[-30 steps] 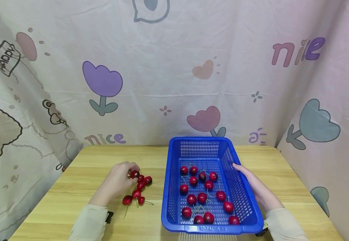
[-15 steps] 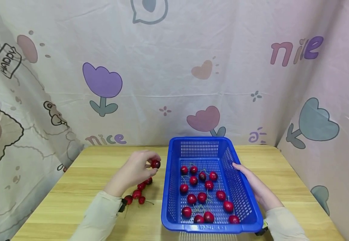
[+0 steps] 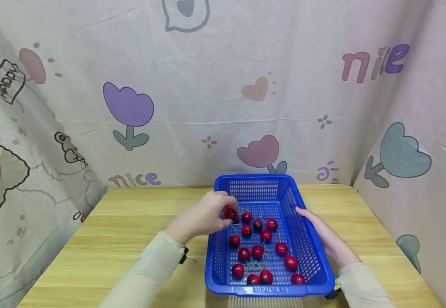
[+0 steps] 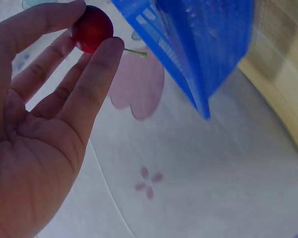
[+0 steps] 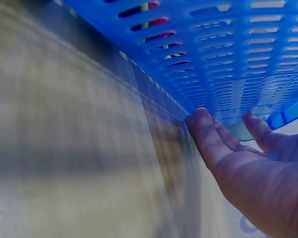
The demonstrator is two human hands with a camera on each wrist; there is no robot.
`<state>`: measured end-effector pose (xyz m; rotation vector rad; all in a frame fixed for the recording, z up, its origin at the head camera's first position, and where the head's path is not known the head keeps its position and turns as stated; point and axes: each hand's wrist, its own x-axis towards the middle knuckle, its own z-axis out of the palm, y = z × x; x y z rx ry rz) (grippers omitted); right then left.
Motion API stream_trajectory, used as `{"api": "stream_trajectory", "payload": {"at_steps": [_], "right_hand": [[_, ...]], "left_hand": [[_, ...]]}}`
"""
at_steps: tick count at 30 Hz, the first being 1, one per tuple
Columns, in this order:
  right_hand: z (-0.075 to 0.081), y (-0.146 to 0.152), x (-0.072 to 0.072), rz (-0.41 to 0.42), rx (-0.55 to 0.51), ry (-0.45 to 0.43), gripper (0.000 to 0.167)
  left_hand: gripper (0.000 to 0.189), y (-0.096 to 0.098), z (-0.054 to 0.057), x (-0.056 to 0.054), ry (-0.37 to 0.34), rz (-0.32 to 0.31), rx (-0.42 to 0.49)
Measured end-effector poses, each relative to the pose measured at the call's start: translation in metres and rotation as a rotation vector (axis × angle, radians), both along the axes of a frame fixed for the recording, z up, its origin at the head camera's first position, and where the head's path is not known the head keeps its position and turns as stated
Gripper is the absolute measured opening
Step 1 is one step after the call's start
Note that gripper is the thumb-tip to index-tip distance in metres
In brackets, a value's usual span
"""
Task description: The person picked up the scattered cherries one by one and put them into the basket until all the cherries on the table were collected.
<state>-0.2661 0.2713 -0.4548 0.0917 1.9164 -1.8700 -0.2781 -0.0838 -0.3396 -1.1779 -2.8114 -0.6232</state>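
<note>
My left hand (image 3: 207, 216) is over the left side of the blue plastic basket (image 3: 273, 291). Between thumb and fingertips it pinches a dark red cherry (image 4: 92, 29), whose short green stem sticks out past the fingers. Several cherries with stems lie spread on the basket floor, one of them a cherry (image 3: 257, 252) near the middle. My right hand (image 3: 328, 237) rests along the basket's right side, its thumb end at the rim. In the right wrist view its fingers (image 5: 213, 141) stretch fairly straight against the slotted outer wall.
The basket stands on a light wooden table (image 3: 130, 222). A thin stem (image 3: 191, 259) shows beside my left wrist; the forearm hides the rest of that patch. Behind the table hangs a printed curtain (image 3: 192, 94), close past the basket's far end.
My left hand has lifted a cherry from the small pile on the table and carried it right, over the basket's left rim. The right hand stays at the basket's side.
</note>
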Motion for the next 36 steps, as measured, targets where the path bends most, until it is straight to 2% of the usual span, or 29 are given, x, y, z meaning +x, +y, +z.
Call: {"api": "stream_trajectory", "payload": {"at_steps": [6, 10, 16, 26, 36], "right_hand": [[0.0, 0.001, -0.001, 0.018, -0.014, 0.012, 0.089], [0.0, 0.001, -0.002, 0.034, -0.021, 0.023, 0.087], [0.0, 0.001, -0.002, 0.016, -0.013, 0.02, 0.088], [0.0, 0.002, -0.002, 0.033, -0.01, 0.025, 0.088], [0.0, 0.001, -0.002, 0.025, -0.009, 0.014, 0.088]], "left_hand": [[0.022, 0.016, -0.002, -0.003, -0.048, -0.042, -0.081], [0.021, 0.024, -0.005, -0.006, -0.049, -0.069, -0.122], [0.02, 0.037, -0.008, -0.006, -0.054, -0.103, -0.175], [0.022, 0.045, -0.012, -0.007, -0.059, -0.124, -0.167], [0.019, 0.031, -0.008, -0.009, 0.0, -0.152, -0.107]]}}
